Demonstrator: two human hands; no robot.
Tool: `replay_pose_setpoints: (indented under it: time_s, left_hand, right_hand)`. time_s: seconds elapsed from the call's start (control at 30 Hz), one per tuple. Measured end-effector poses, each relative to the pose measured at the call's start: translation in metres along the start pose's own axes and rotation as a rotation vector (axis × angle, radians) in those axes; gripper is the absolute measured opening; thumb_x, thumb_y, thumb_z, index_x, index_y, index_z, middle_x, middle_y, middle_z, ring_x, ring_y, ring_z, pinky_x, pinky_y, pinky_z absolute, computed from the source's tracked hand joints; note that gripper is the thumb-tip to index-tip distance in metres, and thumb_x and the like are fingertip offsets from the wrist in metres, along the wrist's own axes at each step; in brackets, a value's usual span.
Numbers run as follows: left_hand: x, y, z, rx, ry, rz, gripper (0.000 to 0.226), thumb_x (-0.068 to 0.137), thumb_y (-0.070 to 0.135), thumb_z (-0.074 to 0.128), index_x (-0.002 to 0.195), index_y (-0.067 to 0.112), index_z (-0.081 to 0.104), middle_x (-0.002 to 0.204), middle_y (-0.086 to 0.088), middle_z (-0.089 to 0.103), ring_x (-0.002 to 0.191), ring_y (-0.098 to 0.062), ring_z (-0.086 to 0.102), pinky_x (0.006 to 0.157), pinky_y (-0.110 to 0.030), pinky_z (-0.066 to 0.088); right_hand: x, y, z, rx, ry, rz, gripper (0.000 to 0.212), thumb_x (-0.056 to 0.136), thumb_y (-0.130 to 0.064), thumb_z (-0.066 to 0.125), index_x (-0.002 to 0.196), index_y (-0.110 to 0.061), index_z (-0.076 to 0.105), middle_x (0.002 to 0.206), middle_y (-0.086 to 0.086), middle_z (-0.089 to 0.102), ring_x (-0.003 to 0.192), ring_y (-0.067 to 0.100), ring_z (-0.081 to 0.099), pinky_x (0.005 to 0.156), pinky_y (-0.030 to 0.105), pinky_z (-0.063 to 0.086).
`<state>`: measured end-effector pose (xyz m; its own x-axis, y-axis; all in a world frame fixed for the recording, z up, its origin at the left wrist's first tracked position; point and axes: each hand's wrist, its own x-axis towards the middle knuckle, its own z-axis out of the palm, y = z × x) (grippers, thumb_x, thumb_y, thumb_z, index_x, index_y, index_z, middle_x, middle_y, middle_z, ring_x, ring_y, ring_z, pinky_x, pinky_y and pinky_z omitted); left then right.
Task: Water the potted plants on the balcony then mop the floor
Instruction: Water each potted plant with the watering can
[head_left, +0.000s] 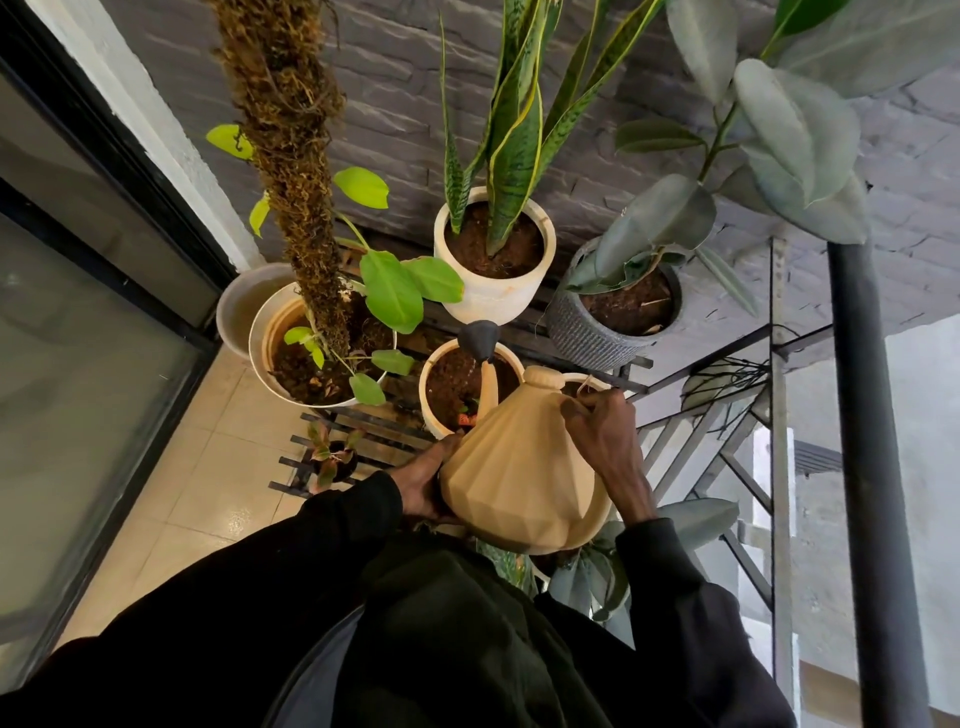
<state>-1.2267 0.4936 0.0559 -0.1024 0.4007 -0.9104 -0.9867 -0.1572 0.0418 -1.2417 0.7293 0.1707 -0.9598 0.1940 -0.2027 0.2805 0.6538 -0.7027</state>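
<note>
Both hands are holding the tan watering can (519, 483). The left hand (423, 483) is cupping its side and the right hand (605, 441) is gripping its handle. Its dark spout (480, 340) is hanging over the small white pot (457, 387).

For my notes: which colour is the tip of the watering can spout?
Dark grey, nearly black, on the beige watering can; its tip shows in the head view.
</note>
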Motion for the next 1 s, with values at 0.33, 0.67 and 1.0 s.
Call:
replay_pose_setpoints:
  time_s: [0.33, 0.67, 1.0]
  left_hand:
    - [-0.013, 0.006, -0.001, 0.019, 0.019, 0.003, 0.071, 0.085, 0.068, 0.066, 0.135, 0.017, 0.058, 0.128, -0.021, 0.064, 0.116, -0.039, 0.059, 0.087, -0.052, 0.055]
    - [-0.021, 0.008, 0.0, 0.055, 0.047, 0.025, 0.061, 0.091, 0.066, 0.059, 0.127, 0.017, 0.061, 0.117, -0.02, 0.066, 0.105, -0.036, 0.061, 0.079, -0.049, 0.053]
    - [-0.029, 0.007, 0.004, 0.07, 0.059, 0.034, 0.067, 0.092, 0.065, 0.058, 0.14, 0.017, 0.055, 0.117, -0.019, 0.065, 0.101, -0.035, 0.061, 0.071, -0.047, 0.052]
  right_hand:
    - [-0.002, -0.007, 0.005, -0.026, 0.004, 0.011, 0.04, 0.095, -0.006, 0.067, 0.057, -0.012, 0.053, 0.051, -0.007, 0.045, 0.038, 0.008, 0.04, 0.039, 0.017, 0.031]
    - [-0.005, -0.017, 0.006, -0.018, -0.004, 0.013, 0.045, 0.095, -0.004, 0.065, 0.055, -0.015, 0.046, 0.049, -0.008, 0.037, 0.036, 0.007, 0.038, 0.039, 0.015, 0.027]
    - [-0.012, -0.015, 0.005, -0.016, -0.002, 0.018, 0.039, 0.097, -0.007, 0.065, 0.06, -0.008, 0.054, 0.051, -0.006, 0.042, 0.037, 0.008, 0.036, 0.038, 0.018, 0.03]
